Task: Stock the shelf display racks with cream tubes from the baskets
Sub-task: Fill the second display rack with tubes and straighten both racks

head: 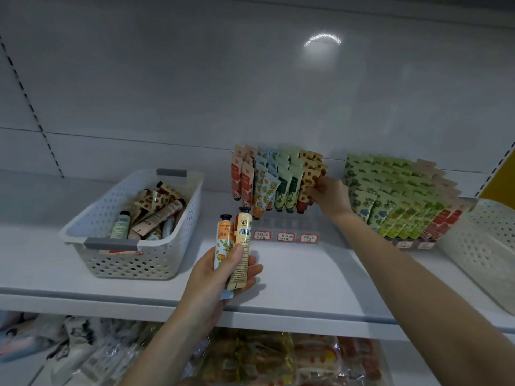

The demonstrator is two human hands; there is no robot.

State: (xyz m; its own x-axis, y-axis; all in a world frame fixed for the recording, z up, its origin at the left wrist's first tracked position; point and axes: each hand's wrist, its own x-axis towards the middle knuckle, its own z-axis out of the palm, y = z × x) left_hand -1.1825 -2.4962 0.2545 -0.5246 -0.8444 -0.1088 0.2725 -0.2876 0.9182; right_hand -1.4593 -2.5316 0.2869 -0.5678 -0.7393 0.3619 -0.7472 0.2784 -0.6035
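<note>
My left hand (223,271) grips two cream tubes (233,246) upright, caps up, over the front of the white shelf (306,274). One tube shows an orange fruit print, the other a barcode. My right hand (330,195) reaches to the middle display rack (278,227) and pinches a red-spotted tube (306,188) at the rack's right end. The rack holds rows of red, orange-print and green tubes, caps down. A white perforated basket (156,257) at the left holds several loose tubes (150,215).
A second, fuller rack of green and red tubes (395,199) stands to the right. Another white basket (485,240) sits at the far right edge. Price labels (285,236) line the rack's front. Packaged goods (278,360) fill the shelf below.
</note>
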